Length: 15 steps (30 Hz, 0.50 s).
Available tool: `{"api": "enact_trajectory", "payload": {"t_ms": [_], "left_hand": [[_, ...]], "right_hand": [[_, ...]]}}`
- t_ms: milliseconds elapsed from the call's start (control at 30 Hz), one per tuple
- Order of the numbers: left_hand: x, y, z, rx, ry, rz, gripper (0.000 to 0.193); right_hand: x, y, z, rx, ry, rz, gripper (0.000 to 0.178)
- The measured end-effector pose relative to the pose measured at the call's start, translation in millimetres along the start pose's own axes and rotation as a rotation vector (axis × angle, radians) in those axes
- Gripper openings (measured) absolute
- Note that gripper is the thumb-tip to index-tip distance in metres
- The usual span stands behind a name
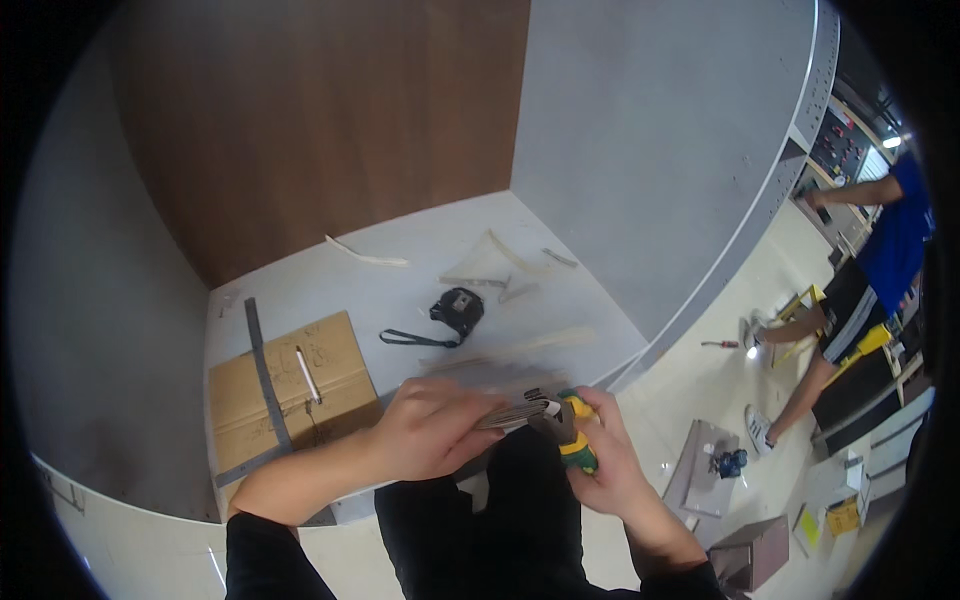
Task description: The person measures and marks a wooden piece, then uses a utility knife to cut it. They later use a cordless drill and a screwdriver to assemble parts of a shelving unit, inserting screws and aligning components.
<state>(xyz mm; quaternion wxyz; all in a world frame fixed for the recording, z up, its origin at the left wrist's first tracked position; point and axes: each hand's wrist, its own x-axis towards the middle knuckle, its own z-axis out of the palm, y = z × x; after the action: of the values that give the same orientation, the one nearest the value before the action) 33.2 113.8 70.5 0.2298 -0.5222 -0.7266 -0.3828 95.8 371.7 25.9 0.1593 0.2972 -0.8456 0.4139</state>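
Observation:
My left hand [435, 425] is closed on a thin, layered grey-brown bundle of strips [515, 413], pinched at its left end. In my right hand [610, 455] are pliers [578, 440] with yellow and green handles, the fingers wrapped round them. The metal jaws meet the right end of the bundle; whether they bite into it I cannot tell. Both hands are above my lap, at the front edge of a white panel [400, 280]. A black tape measure [457, 312] with a wrist strap lies on this panel, beyond my hands.
A cardboard box [340, 365] at left carries a metal ruler [262, 370] and a white pen [307, 375]. Pale strips [365, 252] and scraps lie on the panel. Grey side walls [640, 150] and a brown back [320, 120] enclose it. A person in blue [895, 250] stands right.

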Motion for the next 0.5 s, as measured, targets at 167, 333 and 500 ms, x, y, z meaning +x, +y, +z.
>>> {"api": "enact_trajectory", "payload": {"t_ms": [167, 333, 500], "left_hand": [[-5.3, 22.7, 12.8, 0.01, -0.034, -0.015, 0.029], [-7.1, 53.5, 14.0, 0.162, -0.07, 0.075, 0.028], [-13.5, 57.1, 22.2, 0.079, -0.151, -0.084, 0.028]], "right_hand": [[-10.2, 24.9, 13.5, 0.23, 0.241, 0.022, 0.065], [-6.8, 23.9, 8.1, 0.062, 0.005, -0.041, 0.06], [-39.0, 36.3, 35.2, 0.209, 0.066, 0.063, 0.066]]}}
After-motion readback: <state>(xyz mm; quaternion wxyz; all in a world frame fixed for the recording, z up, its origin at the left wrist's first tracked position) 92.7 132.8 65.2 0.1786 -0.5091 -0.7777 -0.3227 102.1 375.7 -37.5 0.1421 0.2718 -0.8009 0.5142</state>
